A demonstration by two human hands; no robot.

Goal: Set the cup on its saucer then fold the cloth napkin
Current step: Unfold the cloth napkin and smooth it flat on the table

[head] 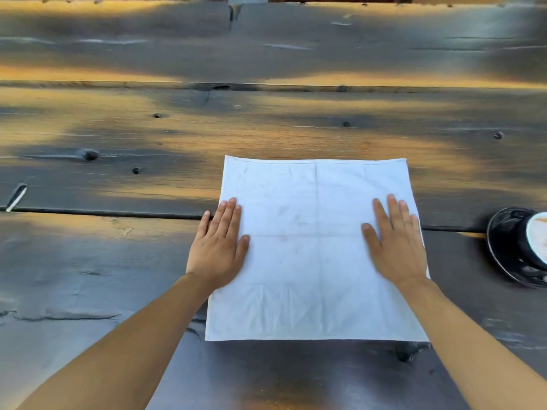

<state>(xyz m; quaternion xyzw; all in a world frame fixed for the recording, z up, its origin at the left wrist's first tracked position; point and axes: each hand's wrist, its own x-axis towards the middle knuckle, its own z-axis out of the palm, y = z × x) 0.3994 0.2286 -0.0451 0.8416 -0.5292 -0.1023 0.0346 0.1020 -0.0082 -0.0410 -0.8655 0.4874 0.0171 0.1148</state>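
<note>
We see the dark plank table (118, 261) filling the view, its boards running side to side with sunlit amber patches and a few knots. On it, just right of centre toward five o'clock, the white cloth napkin (305, 255) lies spread flat and square, with faint crease lines crossing at its middle. Our left hand (217, 247) rests flat on its nine o'clock edge, fingers straight and together, partly on the cloth and partly on the wood; our right hand (396, 241) lies flat near the three o'clock edge, fingers straight, gripping nothing. We judge this to be the smoothing before the first fold. To do it well we would press the wrinkles near the six o'clock hem outward, then bring one edge over along an old crease so the corners meet squarely. At three o'clock, well apart from the napkin, the cup (535, 241) sits on its dark saucer (503, 250), both cut by the frame edge, so that part looks done. Nothing stands in the fold's way; a small pale-tipped object (16, 197) lies far off at nine o'clock.
</note>
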